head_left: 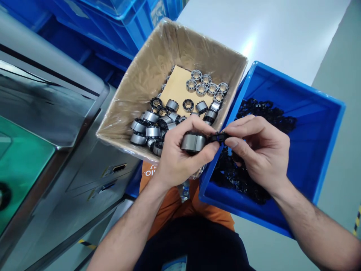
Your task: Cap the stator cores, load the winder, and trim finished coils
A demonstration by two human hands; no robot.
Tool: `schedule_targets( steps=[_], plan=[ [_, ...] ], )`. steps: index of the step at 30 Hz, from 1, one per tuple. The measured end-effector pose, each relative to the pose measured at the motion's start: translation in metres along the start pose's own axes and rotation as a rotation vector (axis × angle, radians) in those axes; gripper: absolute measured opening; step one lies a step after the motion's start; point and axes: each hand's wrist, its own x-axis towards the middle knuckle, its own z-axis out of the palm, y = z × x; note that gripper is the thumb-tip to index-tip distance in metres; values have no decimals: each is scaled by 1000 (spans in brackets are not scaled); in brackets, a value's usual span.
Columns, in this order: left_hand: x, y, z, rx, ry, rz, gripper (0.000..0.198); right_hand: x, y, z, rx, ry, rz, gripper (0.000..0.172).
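My left hand (180,154) is closed around a short grey metal ring core (193,142), held on its side just over the near edge of the cardboard box (146,75). My right hand (258,150) pinches a small black plastic ring (217,137) between thumb and fingers, its end touching the right face of the metal core. Both hands meet above the gap between the box and the blue bin (316,124).
The plastic-lined box holds several grey metal cores (207,88), some with black caps (156,102), on a brown card. The blue bin holds a heap of black plastic rings (265,111). A grey machine (50,113) stands at left, blue crates (118,22) behind, a white table top (262,30) beyond.
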Motion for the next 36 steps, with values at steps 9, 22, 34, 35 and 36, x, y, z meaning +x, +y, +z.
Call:
schedule_targets(
  steps=[9,22,34,35,36],
  plan=[
    [-4,-2,-2,-351,-67,-405,54,2,0,-9,82,-38,32,40],
    [-10,2,-2,-315,-179,-492,55,-4,0,3,103,-52,171,42],
    [7,4,-29,380,-158,-148,23,6,2,-26,-197,-144,174,15],
    [12,6,-36,590,-117,-164,20,7,6,-46,-342,-187,165,11],
    [18,8,-44,804,-93,-194,20,5,11,-68,-505,-242,158,16]
  ],
)
